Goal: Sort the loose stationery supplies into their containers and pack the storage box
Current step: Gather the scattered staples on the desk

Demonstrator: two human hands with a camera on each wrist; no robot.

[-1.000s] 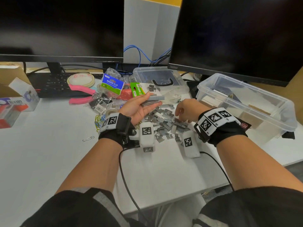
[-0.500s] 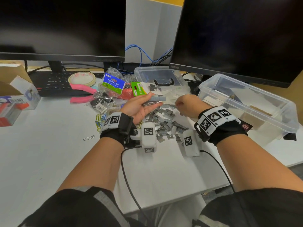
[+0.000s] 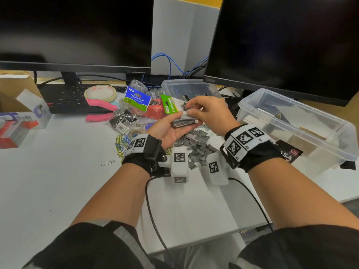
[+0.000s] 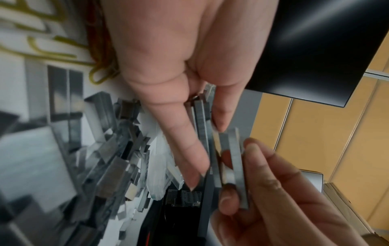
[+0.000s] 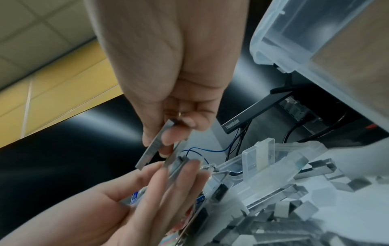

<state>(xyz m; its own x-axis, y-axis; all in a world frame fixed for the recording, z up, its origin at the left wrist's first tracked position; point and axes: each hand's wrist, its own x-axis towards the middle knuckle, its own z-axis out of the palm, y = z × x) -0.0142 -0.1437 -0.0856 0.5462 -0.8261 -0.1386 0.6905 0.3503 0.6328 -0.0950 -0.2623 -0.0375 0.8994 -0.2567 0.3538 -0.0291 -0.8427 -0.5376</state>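
1. The left hand [image 3: 167,129] lies palm up above the staple pile [image 3: 196,146], its fingers nearly straight, carrying a small stack of staple strips [image 3: 183,122]; the exact number of strips in the stack cannot be told.
2. The right hand [image 3: 209,113] pinches one staple strip [image 5: 152,146] between thumb and fingers, just over the stack in the left palm.
3. The pile of loose strips on the desk [image 3: 58,181] holds far too many to count; it lies between the two wrists.
4. Two clear containers stand on the desk: one storage box [image 3: 303,117] to the right of the hands, open, and one smaller case [image 3: 174,86] behind the hands.
5. One blue binder clip pack [image 3: 137,99] and one green pack [image 3: 170,105] lie behind the left hand.
6. One tape roll [image 3: 100,93] rests beside one pair of pink pliers [image 3: 99,109].
7. One single paper clip [image 3: 107,163] lies apart, left of the left wrist; a cluster of coloured clips [image 3: 121,141] sits nearer that wrist.
8. Two dark monitors [image 3: 77,32] stand at the back.
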